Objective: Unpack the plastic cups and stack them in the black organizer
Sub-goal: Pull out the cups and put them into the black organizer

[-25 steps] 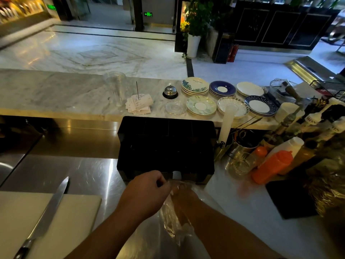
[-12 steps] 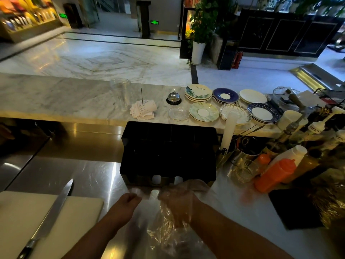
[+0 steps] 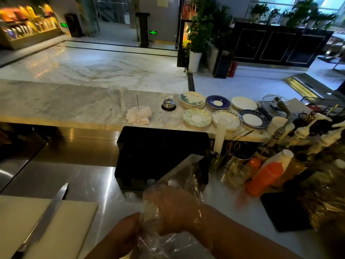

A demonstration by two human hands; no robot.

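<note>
plastic cups (image 3: 183, 176) sleeve slants up-right from both hands toward black organizer (image 3: 158, 152).

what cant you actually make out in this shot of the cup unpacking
- Head view: the plastic cups themselves; the crinkled clear plastic bag and the right hand inside it blur them.
- Inside of the black plastic organizer: too dark to tell compartments or contents.
- Left hand: its grip is hidden behind the bag.
- Steel knife on the white board: handle cut off by the bottom edge.
</note>
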